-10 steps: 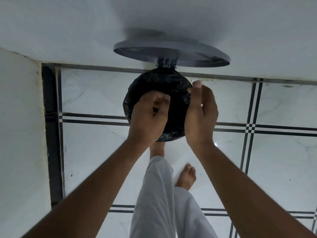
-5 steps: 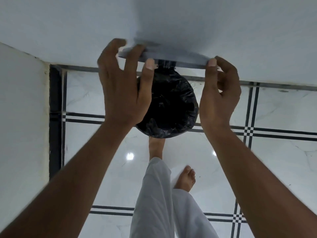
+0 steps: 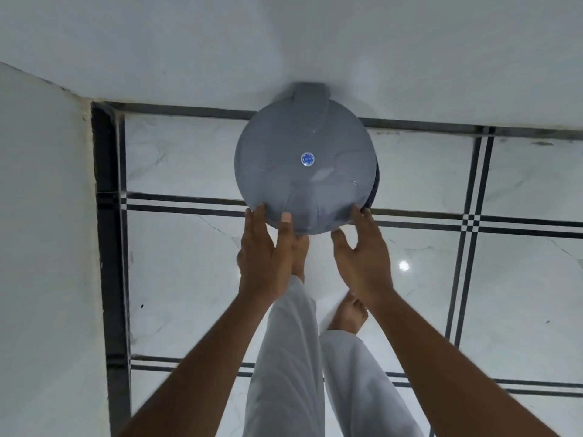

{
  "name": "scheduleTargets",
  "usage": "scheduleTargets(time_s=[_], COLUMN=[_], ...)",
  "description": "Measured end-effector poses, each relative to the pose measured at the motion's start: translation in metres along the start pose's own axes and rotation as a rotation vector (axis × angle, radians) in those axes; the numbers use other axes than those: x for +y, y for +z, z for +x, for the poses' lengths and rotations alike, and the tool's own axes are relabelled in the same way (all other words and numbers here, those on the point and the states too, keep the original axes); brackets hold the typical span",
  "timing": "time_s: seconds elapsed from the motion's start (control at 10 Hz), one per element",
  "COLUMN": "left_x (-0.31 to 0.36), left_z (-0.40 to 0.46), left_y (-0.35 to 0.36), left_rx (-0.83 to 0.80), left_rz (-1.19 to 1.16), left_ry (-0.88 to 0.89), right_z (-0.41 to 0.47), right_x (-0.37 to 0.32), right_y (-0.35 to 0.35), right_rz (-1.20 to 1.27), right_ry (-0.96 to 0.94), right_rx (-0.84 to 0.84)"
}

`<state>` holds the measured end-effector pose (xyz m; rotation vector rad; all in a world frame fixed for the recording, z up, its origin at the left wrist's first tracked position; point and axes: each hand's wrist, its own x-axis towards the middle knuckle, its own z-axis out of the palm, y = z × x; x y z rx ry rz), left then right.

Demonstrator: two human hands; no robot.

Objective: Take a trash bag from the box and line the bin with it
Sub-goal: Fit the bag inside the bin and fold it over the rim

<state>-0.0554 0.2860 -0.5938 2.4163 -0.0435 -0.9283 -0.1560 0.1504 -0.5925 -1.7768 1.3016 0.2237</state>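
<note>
Floor (image 3: 195, 279): white tile, dark lines.
Lid (image 3: 304, 171): was raised, now down over bin.
Left hand (image 3: 266, 257): straight fingers touch lid's near edge.
Right hand (image 3: 362, 260): grip loose, fingertips at rim.

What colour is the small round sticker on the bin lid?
Blue, at the middle of the grey lid; the sticker shows in the head view.

One grey round bin lid (image 3: 303, 171) was counted, marked with one blue sticker (image 3: 307, 158), and one thin edge of black trash bag (image 3: 375, 187) was seen past its right rim. Two hands were recorded at its near edge, the left hand (image 3: 268, 257) and the right hand (image 3: 362, 263). Two bare feet and two white trouser legs (image 3: 290, 357) were noted below.
</note>
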Motion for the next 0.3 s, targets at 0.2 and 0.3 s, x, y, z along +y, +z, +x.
scheduleTargets(time_s=[0.2, 0.3], left_x=[-0.002, 0.004], left_z=[0.009, 0.007], left_y=[0.025, 0.013], left_rx=[-0.216, -0.167], left_rz=[0.157, 0.105], left_ry=[-0.107, -0.095], right_z=[0.008, -0.001], right_x=[0.018, 0.008], right_y=[0.024, 0.011], right_rz=[-0.162, -0.074], right_ry=[0.089, 0.134], right_rx=[-0.285, -0.104])
